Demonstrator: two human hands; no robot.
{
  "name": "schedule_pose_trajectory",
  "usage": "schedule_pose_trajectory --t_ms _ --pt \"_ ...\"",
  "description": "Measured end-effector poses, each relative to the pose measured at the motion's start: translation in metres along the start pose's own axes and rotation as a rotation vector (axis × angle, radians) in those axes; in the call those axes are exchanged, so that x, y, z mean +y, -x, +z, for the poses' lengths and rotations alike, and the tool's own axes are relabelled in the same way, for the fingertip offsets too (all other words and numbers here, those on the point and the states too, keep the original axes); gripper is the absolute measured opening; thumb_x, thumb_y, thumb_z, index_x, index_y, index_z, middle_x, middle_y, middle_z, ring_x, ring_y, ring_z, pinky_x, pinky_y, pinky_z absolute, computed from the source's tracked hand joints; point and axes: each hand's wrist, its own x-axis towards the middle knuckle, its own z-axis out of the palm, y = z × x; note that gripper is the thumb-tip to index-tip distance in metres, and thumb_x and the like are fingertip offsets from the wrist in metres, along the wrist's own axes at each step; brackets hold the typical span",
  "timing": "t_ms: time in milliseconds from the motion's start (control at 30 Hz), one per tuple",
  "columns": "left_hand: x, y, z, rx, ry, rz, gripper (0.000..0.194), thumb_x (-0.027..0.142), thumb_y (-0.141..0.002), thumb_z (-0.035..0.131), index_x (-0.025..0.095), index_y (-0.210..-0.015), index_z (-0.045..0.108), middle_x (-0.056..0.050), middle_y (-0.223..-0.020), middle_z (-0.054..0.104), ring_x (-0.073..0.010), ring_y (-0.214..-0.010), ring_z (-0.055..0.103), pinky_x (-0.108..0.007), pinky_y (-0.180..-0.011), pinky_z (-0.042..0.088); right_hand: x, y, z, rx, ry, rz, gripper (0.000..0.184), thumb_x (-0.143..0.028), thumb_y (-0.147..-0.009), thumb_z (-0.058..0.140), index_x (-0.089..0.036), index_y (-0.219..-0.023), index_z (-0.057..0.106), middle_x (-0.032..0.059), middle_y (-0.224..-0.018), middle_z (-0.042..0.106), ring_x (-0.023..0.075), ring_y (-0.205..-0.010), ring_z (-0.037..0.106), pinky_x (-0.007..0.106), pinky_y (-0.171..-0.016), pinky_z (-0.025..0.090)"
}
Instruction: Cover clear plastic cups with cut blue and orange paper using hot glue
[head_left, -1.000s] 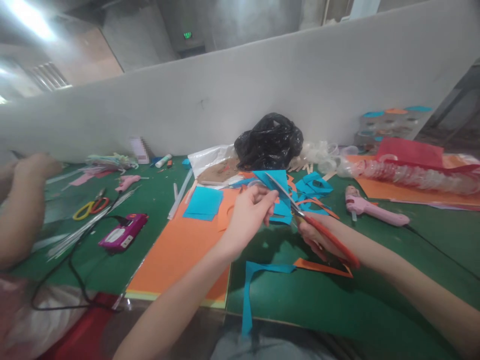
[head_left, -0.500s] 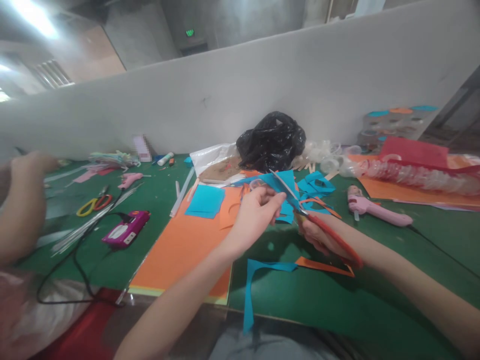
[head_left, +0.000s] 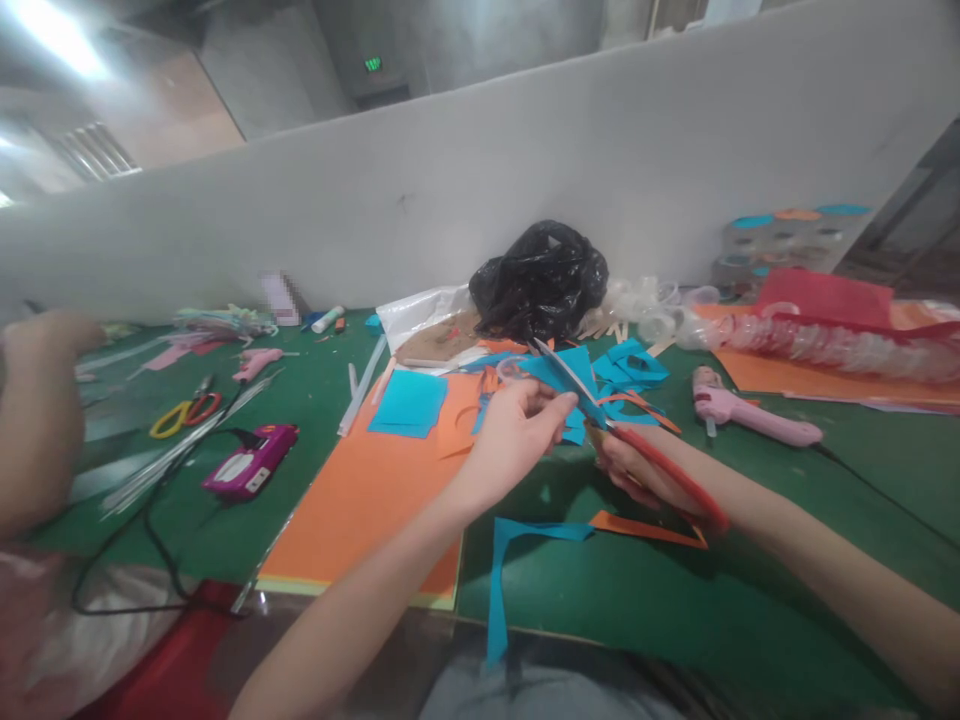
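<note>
Red-handled scissors are in my right hand, which is closed round the handles. Their blades point up and to the left, across a piece of blue paper. My left hand pinches that paper beside the blades, the thumb pressed toward bent fingers; part of the paper is hidden behind the hand. Beneath the hands lie cut blue scraps. A bent blue paper strip and an orange strip are on the green table below.
Orange sheets with a blue square stack lie left. Behind is a black plastic bag. A pink glue gun and stacked plastic cups are right. A purple device and another person's arm are left.
My left hand has shifted slightly, its thumb now closer to the scissor blades. My right hand keeps its grip on the scissors. The whole view has moved a little.
</note>
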Motion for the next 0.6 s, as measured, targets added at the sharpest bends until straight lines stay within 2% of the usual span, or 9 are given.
schedule_pose_trajectory --t_ms 267,467,600 --pt "-0.006 -0.003 0.0 -0.032 0.084 -0.019 0.026 0.041 -0.09 0.064 0.02 -0.077 0.055 0.007 -0.054 0.053 -0.0083 -0.047 0.049 -0.023 -0.055 0.042 -0.008 0.005 0.001 0.043 0.045 0.095 0.055 -0.077 -0.091 0.043 -0.025 -0.073 0.048 -0.005 -0.04 0.049 0.0117 -0.032 0.041 0.024 -0.036 0.031" --pt "-0.005 0.0 0.001 -0.044 0.088 -0.019 0.039 0.054 -0.086 0.069 0.02 -0.074 0.055 0.007 -0.055 0.054 -0.009 -0.049 0.049 -0.025 -0.058 0.044 -0.017 0.006 0.002 0.107 0.034 0.146 0.06 -0.081 -0.087 0.043 -0.026 -0.063 0.046 -0.0037 -0.035 0.044 0.011 -0.026 0.034 0.026 -0.031 0.024" --pt "-0.008 -0.001 0.002 -0.056 0.071 0.002 0.042 0.054 -0.088 0.066 0.02 -0.07 0.051 0.006 -0.055 0.054 -0.0085 -0.049 0.051 -0.025 -0.058 0.044 -0.019 0.003 -0.001 0.213 0.021 0.074 0.059 -0.08 -0.089 0.037 -0.027 -0.066 0.045 -0.0026 -0.037 0.046 0.0136 -0.031 0.041 0.027 -0.034 0.033"
